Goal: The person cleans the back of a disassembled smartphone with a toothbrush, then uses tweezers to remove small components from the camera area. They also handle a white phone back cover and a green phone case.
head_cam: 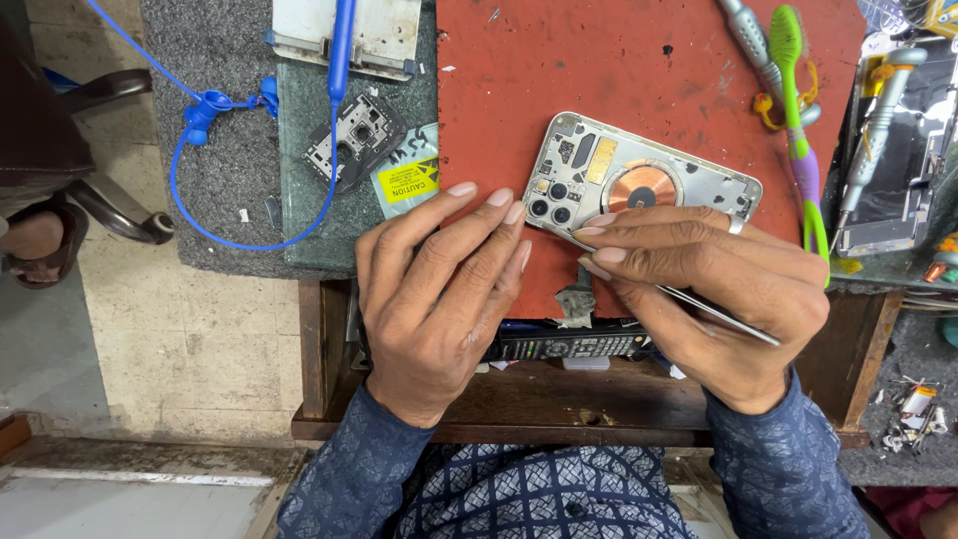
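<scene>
The opened phone shell near the worktop's front edge is best pinned flat by the left hand, fingers loose, while the right hand, pinched on thin tweezers, is kept low and steady.

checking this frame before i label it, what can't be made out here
Head view only:
- Near edge of the phone frame: covered by the fingers of both hands.
- Tweezers tip: hidden under the right hand, so what it touches is unclear.
- Left hand grip: its fingertips rest at the phone's corner, contact hidden.
- Black device at the bench edge: mostly hidden by the hands.
</scene>
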